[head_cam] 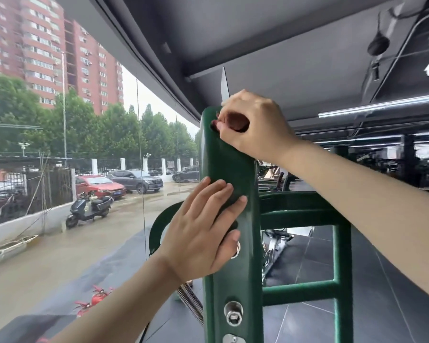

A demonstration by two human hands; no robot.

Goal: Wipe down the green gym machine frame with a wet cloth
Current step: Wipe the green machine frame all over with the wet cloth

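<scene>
My two hands are on one green upright post (229, 167) of the frame. My left hand (203, 233) lies flat on its face, four fingers spread straight, thumb by a bolt. My right hand (250, 125) curls at the rounded top — its grip pinches something reddish, perhaps the cloth; I cannot tell. Two bolts (233, 313) show below, and two green crossbars (300, 290).

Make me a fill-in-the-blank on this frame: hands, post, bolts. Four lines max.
1. The left hand lies flat against the ____ post.
2. The right hand is curled at the post's ____ end.
3. The hex bolt sits ____ the left hand.
4. Through the window, the scooter is parked near a ____ car.

Missing: green; top; below; red
</scene>
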